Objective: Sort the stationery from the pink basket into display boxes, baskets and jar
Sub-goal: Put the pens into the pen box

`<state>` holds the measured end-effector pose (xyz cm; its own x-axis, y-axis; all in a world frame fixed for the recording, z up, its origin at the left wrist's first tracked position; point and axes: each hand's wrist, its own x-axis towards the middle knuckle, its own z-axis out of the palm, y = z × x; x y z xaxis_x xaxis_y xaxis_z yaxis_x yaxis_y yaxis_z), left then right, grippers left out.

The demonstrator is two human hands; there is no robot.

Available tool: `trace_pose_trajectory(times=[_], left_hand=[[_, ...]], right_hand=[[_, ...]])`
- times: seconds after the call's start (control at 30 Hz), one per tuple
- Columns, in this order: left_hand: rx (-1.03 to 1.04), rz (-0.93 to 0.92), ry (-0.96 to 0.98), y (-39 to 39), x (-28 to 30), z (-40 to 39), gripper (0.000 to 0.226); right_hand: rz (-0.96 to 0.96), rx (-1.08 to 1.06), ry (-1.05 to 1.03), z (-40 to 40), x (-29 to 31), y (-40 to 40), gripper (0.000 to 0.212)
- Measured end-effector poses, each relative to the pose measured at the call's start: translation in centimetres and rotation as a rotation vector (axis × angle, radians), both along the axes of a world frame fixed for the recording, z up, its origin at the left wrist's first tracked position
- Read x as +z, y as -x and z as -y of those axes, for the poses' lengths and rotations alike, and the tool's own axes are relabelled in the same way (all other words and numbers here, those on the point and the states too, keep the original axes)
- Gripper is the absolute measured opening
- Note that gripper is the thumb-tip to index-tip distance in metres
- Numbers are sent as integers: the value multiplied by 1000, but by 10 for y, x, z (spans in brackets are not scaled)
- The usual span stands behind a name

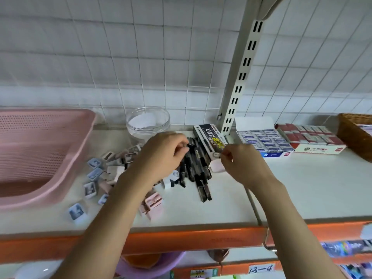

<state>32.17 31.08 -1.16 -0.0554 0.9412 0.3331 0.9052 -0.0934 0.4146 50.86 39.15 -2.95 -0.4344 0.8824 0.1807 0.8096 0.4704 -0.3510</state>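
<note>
Both hands work over black pens (196, 168) on a shop shelf.
Left hand (161, 156) pinches a pen end; right hand (239, 164) pinches the pen box (210, 141) flap; pens' long axis runs away from the person.

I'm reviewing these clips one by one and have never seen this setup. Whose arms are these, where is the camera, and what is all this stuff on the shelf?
There is no machine here: a person's two bare arms, filmed by a wide-angle camera worn on their head, looking down at a shop shelf. The left hand pinches the top of a black pen from the pile of black pens. The right hand pinches the flap of the open pen box. Small pastel sharpeners lie scattered beside the pink basket. Behind stands a clear jar; to the right are two display boxes of erasers and a wicker basket.
</note>
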Motion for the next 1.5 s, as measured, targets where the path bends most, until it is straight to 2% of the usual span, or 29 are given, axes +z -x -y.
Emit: trace_pose_trajectory(times=[0.1, 0.3, 0.4, 0.5, 0.6, 0.7, 0.8, 0.9, 1.03, 1.17, 1.27, 1.37, 1.5], left_hand=[[-114, -190, 143, -16, 7, -58, 37], [-339, -857, 429, -51, 5, -133, 85], [-417, -1042, 506, -62, 2, -144, 87], [-476, -1105, 462, -66, 5, -147, 78], [-444, -1007, 371, -61, 18, -142, 81], [-347, -737, 277, -51, 39, -120, 88], [-140, -449, 205, -35, 48, -84, 91], [92, -254, 173, -13, 41, -46, 95], [311, -225, 155, 2, 26, -12, 99], [436, -231, 106, 9, 15, 6, 100], [472, -211, 81, 14, 7, 11, 99], [489, -192, 67, 17, 4, 14, 98], [474, -209, 26, 19, -3, 14, 96]], right_hand=[[-10, -47, -7, 3, -10, -30, 18], [-6, -78, -5, 3, -24, -73, 18], [-34, -79, -13, 1, -26, -84, 19], [-55, -66, -23, -1, -28, -86, 20], [-83, -42, -41, -5, -27, -82, 19], [-95, 26, -50, -10, -23, -69, 17], [-125, 126, 6, -15, -18, -48, 16], [-83, 221, 90, -19, -13, -19, 15], [107, 281, 204, -17, -9, 21, 25], [254, 265, 219, -14, -6, 43, 29], [237, 193, 221, -21, 1, 47, 32], [225, 151, 200, -32, 6, 53, 25], [337, 165, 322, -38, 8, 67, 29]])
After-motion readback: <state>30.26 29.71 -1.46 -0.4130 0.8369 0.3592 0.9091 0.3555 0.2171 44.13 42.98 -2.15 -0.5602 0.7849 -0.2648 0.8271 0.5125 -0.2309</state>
